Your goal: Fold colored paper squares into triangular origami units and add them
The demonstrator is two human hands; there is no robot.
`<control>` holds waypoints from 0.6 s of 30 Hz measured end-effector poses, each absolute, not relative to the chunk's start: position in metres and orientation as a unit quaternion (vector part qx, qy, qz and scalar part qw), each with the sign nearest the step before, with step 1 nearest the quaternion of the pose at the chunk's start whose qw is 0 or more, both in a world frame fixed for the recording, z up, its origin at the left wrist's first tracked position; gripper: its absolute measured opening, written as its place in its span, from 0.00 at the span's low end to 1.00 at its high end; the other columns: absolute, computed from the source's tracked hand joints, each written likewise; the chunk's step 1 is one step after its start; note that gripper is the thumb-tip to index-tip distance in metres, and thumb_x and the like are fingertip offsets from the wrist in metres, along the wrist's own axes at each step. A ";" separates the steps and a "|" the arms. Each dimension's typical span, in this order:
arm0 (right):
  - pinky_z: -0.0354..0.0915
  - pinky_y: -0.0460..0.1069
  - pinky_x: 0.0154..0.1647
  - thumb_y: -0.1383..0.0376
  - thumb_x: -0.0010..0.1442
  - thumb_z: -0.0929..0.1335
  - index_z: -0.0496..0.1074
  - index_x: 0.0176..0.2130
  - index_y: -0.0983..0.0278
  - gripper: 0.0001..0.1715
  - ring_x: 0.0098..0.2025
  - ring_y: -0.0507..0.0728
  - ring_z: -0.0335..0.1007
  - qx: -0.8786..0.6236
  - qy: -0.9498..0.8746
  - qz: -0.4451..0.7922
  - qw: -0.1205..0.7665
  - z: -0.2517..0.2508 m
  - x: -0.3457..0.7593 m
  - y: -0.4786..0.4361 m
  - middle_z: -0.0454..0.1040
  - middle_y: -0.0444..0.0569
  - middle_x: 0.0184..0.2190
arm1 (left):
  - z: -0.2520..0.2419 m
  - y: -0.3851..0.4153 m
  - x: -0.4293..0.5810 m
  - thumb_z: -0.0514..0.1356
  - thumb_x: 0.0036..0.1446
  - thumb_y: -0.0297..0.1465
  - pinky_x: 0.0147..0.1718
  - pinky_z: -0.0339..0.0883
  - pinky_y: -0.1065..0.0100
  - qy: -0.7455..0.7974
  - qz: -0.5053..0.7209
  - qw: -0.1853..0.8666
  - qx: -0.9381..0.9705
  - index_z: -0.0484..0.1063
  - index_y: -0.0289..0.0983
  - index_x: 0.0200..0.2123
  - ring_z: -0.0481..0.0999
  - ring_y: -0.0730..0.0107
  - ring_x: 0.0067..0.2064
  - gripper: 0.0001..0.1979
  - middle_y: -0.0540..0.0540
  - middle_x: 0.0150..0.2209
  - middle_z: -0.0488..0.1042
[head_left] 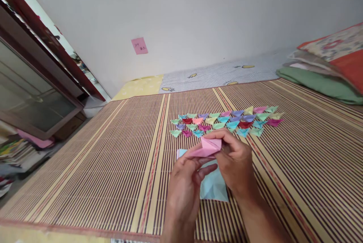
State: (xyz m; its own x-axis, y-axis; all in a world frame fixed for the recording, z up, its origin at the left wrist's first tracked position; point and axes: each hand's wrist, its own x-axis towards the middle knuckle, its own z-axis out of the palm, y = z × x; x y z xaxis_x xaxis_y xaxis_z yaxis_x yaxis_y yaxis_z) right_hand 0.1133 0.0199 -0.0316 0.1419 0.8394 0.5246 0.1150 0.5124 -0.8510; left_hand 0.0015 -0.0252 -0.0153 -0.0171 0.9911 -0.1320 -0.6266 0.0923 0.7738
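A partly folded pink origami paper [208,147] is held between my two hands above the mat. My left hand [185,177] grips its left, pointed end, and my right hand [234,160] pinches its right side, thumb below and fingers behind. Beneath the hands lies a creased light-blue paper sheet [214,186]. Another pale blue piece of paper [180,154] peeks out by my left fingers; the rest of it is hidden. Just beyond my hands, small folded paper boats [218,126] in many colours stand in several rows.
A striped bamboo mat [113,160] covers the bed. Folded cloths [317,80] and an orange floral pillow [346,54] are stacked at the right back. A pink note [139,45] sticks to the wall. On the left are a glass-fronted cabinet [31,84] and piled books [17,152].
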 end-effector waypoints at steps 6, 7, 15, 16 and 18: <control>0.68 0.50 0.38 0.73 0.57 0.69 0.79 0.37 0.59 0.12 0.38 0.57 0.75 -0.416 -0.565 0.317 0.638 -0.032 0.116 0.020 0.77 0.44 0.34 | -0.019 -0.023 0.003 0.70 0.56 0.42 0.44 0.75 0.59 0.342 0.613 0.657 0.275 0.84 0.35 0.39 0.79 0.55 0.46 0.15 0.38 0.42 0.81; 0.69 0.51 0.39 0.73 0.58 0.69 0.79 0.37 0.59 0.12 0.39 0.57 0.75 -0.405 -0.579 0.309 0.636 -0.031 0.115 0.020 0.77 0.44 0.35 | -0.020 -0.023 0.004 0.70 0.57 0.43 0.43 0.75 0.59 0.343 0.617 0.652 0.277 0.84 0.35 0.39 0.79 0.56 0.45 0.17 0.38 0.41 0.81; 0.70 0.50 0.38 0.78 0.60 0.68 0.80 0.36 0.58 0.16 0.39 0.56 0.76 -0.359 -0.669 0.224 0.611 -0.031 0.106 0.016 0.76 0.45 0.35 | -0.022 -0.020 0.010 0.73 0.52 0.44 0.42 0.72 0.62 0.353 0.629 0.644 0.255 0.82 0.34 0.35 0.80 0.58 0.41 0.18 0.41 0.35 0.82; 0.70 0.50 0.38 0.78 0.60 0.68 0.80 0.37 0.58 0.17 0.39 0.56 0.76 -0.358 -0.673 0.219 0.609 -0.031 0.106 0.016 0.76 0.45 0.35 | -0.022 -0.019 0.011 0.73 0.52 0.43 0.42 0.72 0.63 0.353 0.631 0.644 0.252 0.82 0.34 0.34 0.80 0.58 0.41 0.17 0.41 0.34 0.82; 0.71 0.51 0.38 0.78 0.59 0.68 0.79 0.37 0.58 0.17 0.39 0.57 0.76 -0.358 -0.682 0.213 0.601 -0.031 0.106 0.017 0.76 0.46 0.35 | -0.022 -0.019 0.011 0.74 0.51 0.42 0.40 0.72 0.64 0.349 0.635 0.642 0.250 0.82 0.33 0.33 0.80 0.60 0.38 0.16 0.43 0.32 0.81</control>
